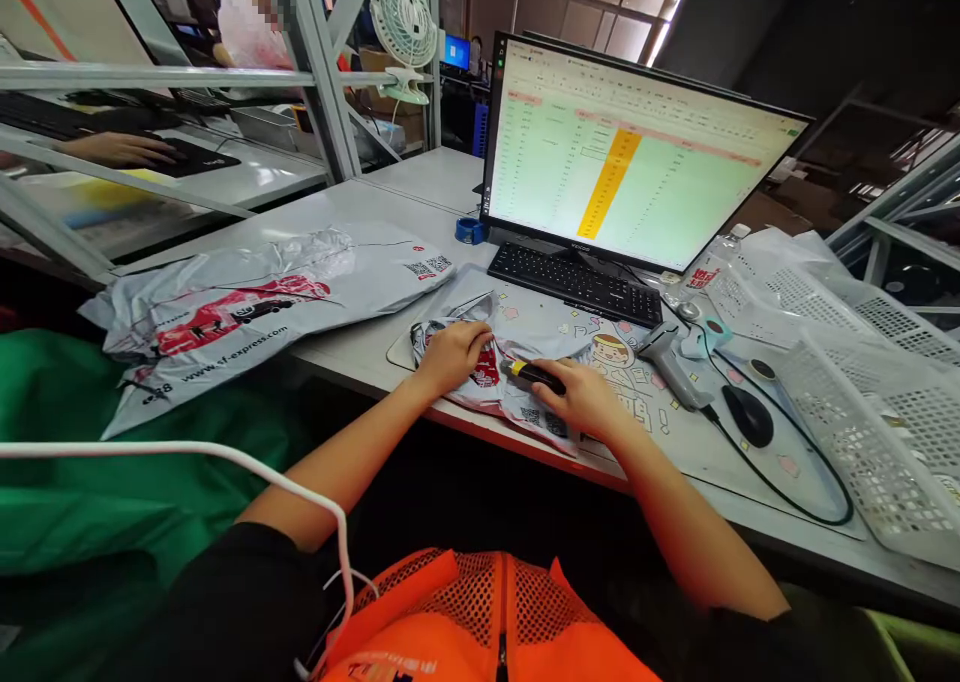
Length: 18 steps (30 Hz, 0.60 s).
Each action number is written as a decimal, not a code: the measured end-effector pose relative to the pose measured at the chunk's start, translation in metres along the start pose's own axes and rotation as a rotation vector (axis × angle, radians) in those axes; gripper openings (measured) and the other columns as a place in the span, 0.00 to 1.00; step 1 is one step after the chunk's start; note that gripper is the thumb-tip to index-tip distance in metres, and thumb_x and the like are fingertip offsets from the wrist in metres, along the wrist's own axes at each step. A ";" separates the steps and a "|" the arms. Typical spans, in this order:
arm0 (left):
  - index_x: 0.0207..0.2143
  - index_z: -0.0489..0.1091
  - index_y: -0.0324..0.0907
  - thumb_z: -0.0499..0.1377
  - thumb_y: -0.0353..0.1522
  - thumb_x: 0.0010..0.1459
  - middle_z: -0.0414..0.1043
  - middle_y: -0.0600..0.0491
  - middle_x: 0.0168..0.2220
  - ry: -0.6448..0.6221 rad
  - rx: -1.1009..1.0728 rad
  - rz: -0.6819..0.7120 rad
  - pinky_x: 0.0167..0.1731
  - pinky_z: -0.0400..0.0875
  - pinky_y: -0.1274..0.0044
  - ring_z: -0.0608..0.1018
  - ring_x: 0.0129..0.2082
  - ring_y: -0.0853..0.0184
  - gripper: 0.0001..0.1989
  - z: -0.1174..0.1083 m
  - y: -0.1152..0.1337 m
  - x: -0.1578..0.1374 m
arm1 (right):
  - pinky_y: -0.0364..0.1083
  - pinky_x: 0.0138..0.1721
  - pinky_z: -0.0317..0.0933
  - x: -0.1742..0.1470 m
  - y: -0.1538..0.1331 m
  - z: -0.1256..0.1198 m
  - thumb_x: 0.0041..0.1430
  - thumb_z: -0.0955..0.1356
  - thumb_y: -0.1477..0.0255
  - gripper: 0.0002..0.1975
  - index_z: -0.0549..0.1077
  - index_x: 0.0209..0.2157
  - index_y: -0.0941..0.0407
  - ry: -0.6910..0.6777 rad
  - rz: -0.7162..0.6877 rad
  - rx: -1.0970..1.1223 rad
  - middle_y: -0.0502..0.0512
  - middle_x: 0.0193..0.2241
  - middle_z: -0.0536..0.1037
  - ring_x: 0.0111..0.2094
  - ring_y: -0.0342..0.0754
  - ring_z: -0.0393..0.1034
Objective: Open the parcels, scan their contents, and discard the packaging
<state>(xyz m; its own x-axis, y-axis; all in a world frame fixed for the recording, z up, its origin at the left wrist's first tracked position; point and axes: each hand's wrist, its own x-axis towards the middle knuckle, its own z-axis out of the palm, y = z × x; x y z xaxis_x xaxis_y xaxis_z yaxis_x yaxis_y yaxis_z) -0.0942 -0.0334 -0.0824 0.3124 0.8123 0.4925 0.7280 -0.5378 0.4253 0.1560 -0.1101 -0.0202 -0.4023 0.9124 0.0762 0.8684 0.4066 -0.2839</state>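
A grey plastic mailing bag with red and black print lies at the desk's front edge, partly under both hands. My left hand pinches the bag's plastic near its left end, fingers closed. In my right hand is a utility knife with a black and yellow handle, its tip pointing left at the bag, close to the left fingers. Whether the blade touches the plastic is too small to tell. A larger, filled mailing bag with a red print lies on the desk to the left.
Behind the bag stand a keyboard and a monitor showing a spreadsheet. A barcode scanner, a mouse and white plastic baskets are on the right. A blue tape roll sits beside the monitor. Beyond the metal frame rests another person's hand.
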 end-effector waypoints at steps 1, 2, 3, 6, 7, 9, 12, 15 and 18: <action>0.46 0.77 0.42 0.50 0.37 0.75 0.81 0.45 0.40 0.045 -0.039 -0.010 0.46 0.72 0.70 0.81 0.42 0.57 0.16 -0.001 0.000 -0.002 | 0.49 0.49 0.68 0.003 -0.004 0.005 0.73 0.66 0.61 0.23 0.74 0.65 0.50 -0.023 0.025 -0.056 0.59 0.50 0.82 0.47 0.55 0.78; 0.46 0.76 0.42 0.49 0.38 0.75 0.81 0.45 0.40 0.069 -0.070 -0.002 0.46 0.72 0.70 0.82 0.42 0.58 0.17 -0.002 0.001 -0.004 | 0.48 0.47 0.68 0.005 -0.007 0.008 0.74 0.65 0.61 0.24 0.73 0.66 0.49 -0.028 0.049 -0.108 0.59 0.50 0.81 0.46 0.55 0.78; 0.46 0.76 0.43 0.49 0.38 0.75 0.81 0.46 0.40 0.073 -0.092 0.020 0.46 0.72 0.71 0.82 0.42 0.58 0.17 -0.003 0.001 -0.005 | 0.48 0.46 0.68 0.005 -0.007 0.009 0.74 0.64 0.60 0.24 0.72 0.67 0.49 -0.016 0.072 -0.151 0.59 0.50 0.81 0.46 0.55 0.78; 0.44 0.76 0.42 0.48 0.40 0.74 0.81 0.45 0.39 0.065 -0.103 0.076 0.44 0.72 0.71 0.82 0.40 0.59 0.18 -0.008 -0.003 -0.007 | 0.48 0.44 0.68 -0.006 0.013 -0.004 0.75 0.63 0.57 0.26 0.70 0.69 0.47 0.067 0.185 -0.255 0.60 0.50 0.80 0.47 0.56 0.78; 0.44 0.76 0.42 0.48 0.40 0.74 0.81 0.45 0.39 0.076 -0.090 0.067 0.44 0.72 0.71 0.82 0.39 0.59 0.19 -0.011 -0.006 -0.008 | 0.49 0.44 0.68 -0.014 0.027 -0.011 0.75 0.63 0.57 0.26 0.71 0.69 0.47 0.096 0.272 -0.291 0.61 0.50 0.80 0.46 0.58 0.78; 0.45 0.76 0.41 0.46 0.40 0.74 0.81 0.44 0.39 0.100 -0.049 0.008 0.42 0.72 0.70 0.82 0.39 0.58 0.20 -0.018 -0.012 -0.010 | 0.53 0.43 0.69 -0.034 0.062 -0.024 0.74 0.62 0.58 0.26 0.72 0.68 0.49 0.136 0.497 -0.363 0.64 0.49 0.80 0.46 0.62 0.78; 0.43 0.77 0.41 0.47 0.40 0.73 0.81 0.43 0.38 0.042 0.036 -0.020 0.44 0.72 0.68 0.81 0.39 0.55 0.20 -0.030 -0.014 -0.011 | 0.57 0.45 0.70 -0.067 0.109 -0.029 0.74 0.61 0.56 0.28 0.72 0.68 0.52 0.151 0.684 -0.393 0.67 0.50 0.80 0.47 0.66 0.77; 0.43 0.78 0.40 0.53 0.42 0.70 0.81 0.41 0.43 -0.011 0.103 0.096 0.53 0.69 0.61 0.78 0.49 0.49 0.18 -0.039 -0.002 -0.003 | 0.58 0.48 0.70 -0.087 0.127 -0.012 0.75 0.61 0.57 0.28 0.72 0.67 0.54 0.141 0.629 -0.380 0.68 0.52 0.78 0.51 0.66 0.75; 0.50 0.79 0.40 0.59 0.46 0.67 0.80 0.41 0.48 -0.092 0.110 0.156 0.57 0.67 0.59 0.76 0.53 0.47 0.20 -0.039 0.015 0.013 | 0.61 0.55 0.68 -0.085 0.114 0.003 0.72 0.63 0.62 0.27 0.73 0.65 0.60 0.186 0.580 -0.379 0.72 0.54 0.76 0.55 0.68 0.72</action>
<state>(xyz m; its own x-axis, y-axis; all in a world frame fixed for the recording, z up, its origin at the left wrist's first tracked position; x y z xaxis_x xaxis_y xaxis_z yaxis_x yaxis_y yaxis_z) -0.1031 -0.0399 -0.0401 0.4770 0.7410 0.4726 0.7272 -0.6347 0.2613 0.2879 -0.1412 -0.0613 0.1813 0.9660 0.1845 0.9819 -0.1882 0.0206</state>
